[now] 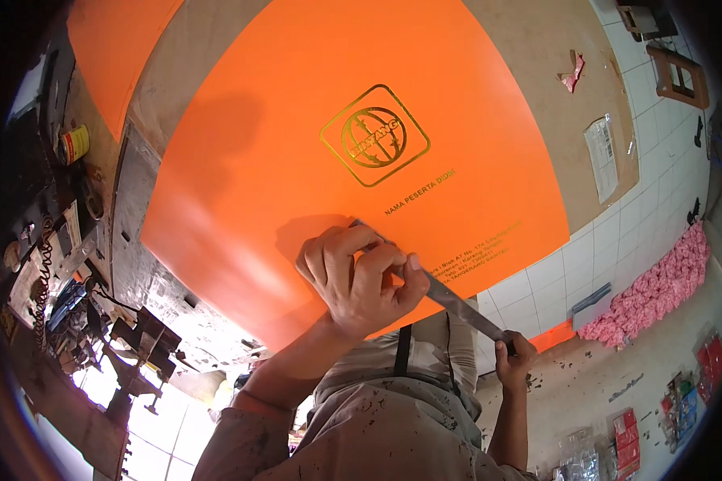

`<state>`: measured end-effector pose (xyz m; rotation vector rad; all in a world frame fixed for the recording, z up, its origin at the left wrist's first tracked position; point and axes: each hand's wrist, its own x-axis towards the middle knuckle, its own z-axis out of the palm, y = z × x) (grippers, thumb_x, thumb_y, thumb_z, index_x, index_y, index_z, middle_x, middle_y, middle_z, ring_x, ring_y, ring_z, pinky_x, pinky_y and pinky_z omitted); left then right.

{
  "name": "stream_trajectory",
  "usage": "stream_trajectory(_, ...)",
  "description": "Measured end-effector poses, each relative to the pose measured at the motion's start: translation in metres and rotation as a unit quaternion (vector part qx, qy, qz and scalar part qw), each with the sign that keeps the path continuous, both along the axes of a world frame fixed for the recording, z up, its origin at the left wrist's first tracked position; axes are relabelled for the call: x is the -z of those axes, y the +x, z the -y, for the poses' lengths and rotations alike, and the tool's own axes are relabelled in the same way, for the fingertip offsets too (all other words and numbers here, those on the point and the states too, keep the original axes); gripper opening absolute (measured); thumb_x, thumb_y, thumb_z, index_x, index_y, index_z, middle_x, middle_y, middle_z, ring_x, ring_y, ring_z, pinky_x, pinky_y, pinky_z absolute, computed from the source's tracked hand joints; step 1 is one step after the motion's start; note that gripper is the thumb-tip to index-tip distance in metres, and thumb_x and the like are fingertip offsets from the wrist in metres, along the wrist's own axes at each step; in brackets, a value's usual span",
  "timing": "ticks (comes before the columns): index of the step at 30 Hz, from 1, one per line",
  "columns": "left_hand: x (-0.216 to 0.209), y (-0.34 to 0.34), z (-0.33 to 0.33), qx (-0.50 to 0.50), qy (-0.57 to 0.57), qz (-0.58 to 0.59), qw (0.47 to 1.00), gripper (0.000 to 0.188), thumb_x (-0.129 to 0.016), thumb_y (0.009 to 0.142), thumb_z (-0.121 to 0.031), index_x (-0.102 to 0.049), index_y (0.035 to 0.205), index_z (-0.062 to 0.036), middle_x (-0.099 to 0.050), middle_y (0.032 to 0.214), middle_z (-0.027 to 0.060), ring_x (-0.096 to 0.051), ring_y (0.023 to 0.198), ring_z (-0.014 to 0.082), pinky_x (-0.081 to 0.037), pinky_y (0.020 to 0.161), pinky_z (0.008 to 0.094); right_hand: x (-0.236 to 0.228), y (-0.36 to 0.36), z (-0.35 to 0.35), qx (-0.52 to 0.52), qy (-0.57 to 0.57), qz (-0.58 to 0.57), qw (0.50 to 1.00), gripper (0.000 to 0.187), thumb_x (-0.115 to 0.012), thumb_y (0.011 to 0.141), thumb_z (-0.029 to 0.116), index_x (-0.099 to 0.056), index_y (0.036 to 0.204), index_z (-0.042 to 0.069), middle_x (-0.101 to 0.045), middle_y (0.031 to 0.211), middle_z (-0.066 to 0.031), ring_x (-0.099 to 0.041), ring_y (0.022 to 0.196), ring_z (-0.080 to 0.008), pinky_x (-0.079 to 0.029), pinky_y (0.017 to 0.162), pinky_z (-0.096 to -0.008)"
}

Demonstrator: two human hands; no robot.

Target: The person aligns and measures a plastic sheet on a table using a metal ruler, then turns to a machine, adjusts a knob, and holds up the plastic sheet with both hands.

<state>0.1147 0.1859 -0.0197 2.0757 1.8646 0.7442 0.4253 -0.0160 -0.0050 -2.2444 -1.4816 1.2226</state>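
A large orange sheet (pixel 297 144) with a gold emblem (pixel 375 136) and dark printed lettering lies flat on a brown board. Over its near edge, a narrow grey metal strip, like a ruler or blade (pixel 464 309), slants down to the right. My left hand (pixel 361 276) is closed around the strip's upper part, with the thumb and index finger pinched together. At the strip's lower end, past the sheet's edge, my right hand (pixel 515 359) grips it with curled fingers. Part of the strip is hidden behind my left fingers.
Another orange sheet (pixel 124 48) lies at the far left, near a yellow-and-red can (pixel 74 144). Dark metal machinery (pixel 140 353) stands at the lower left. On the right are a white-tiled floor (pixel 541 284), a bunched pink heap (pixel 654 289) and wooden frames (pixel 678 76).
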Motion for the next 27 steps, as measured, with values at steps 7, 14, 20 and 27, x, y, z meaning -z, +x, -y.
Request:
stream_trajectory(7, 0.003, 0.006, -0.008, 0.067, 0.002, -0.003, 0.998, 0.032, -0.074, 0.081, -0.025, -0.066, 0.109, -0.0136, -0.060, 0.125, 0.0120, -0.054, 0.114, 0.0333, -0.041, 0.098, 0.0466, 0.004, 0.007, 0.013, 0.052, 0.035, 0.029, 0.998, 0.027, -0.072, 0.092, 0.024, -0.069, 0.090, -0.003, -0.060, 0.065, -0.0102, -0.055, 0.055, -0.0189, -0.043, 0.054, -0.0312)
stream_trajectory(14, 0.005, 0.011, -0.011, 0.085, -0.068, -0.047, 0.993, 0.051, -0.070, 0.088, -0.033, -0.065, 0.132, -0.0086, -0.052, 0.152, 0.0152, -0.047, 0.141, 0.0327, -0.031, 0.115, 0.0513, -0.006, 0.005, 0.001, 0.083, 0.003, 0.028, 0.996, 0.033, -0.070, 0.096, 0.028, -0.069, 0.091, -0.005, -0.062, 0.068, -0.0082, -0.053, 0.059, -0.0158, -0.043, 0.057, -0.0311)
stream_trajectory(20, 0.004, 0.012, -0.013, 0.100, -0.090, -0.068, 0.989, 0.052, -0.065, 0.092, -0.035, -0.064, 0.135, -0.0071, -0.052, 0.153, 0.0161, -0.046, 0.145, 0.0311, -0.026, 0.119, 0.0499, -0.007, 0.001, 0.000, 0.106, 0.002, 0.015, 0.994, 0.031, -0.069, 0.097, 0.027, -0.069, 0.092, -0.004, -0.063, 0.070, -0.0075, -0.053, 0.061, -0.0148, -0.043, 0.058, -0.0302)
stream_trajectory(27, 0.003, 0.012, -0.015, 0.099, -0.096, -0.071, 0.988, 0.050, -0.063, 0.093, -0.036, -0.065, 0.134, -0.0068, -0.054, 0.151, 0.0162, -0.048, 0.143, 0.0301, -0.025, 0.120, 0.0483, -0.010, -0.002, -0.008, 0.100, 0.003, 0.016, 0.995, 0.031, -0.068, 0.098, 0.027, -0.069, 0.092, -0.004, -0.063, 0.071, -0.0078, -0.055, 0.062, -0.0146, -0.045, 0.060, -0.0296)
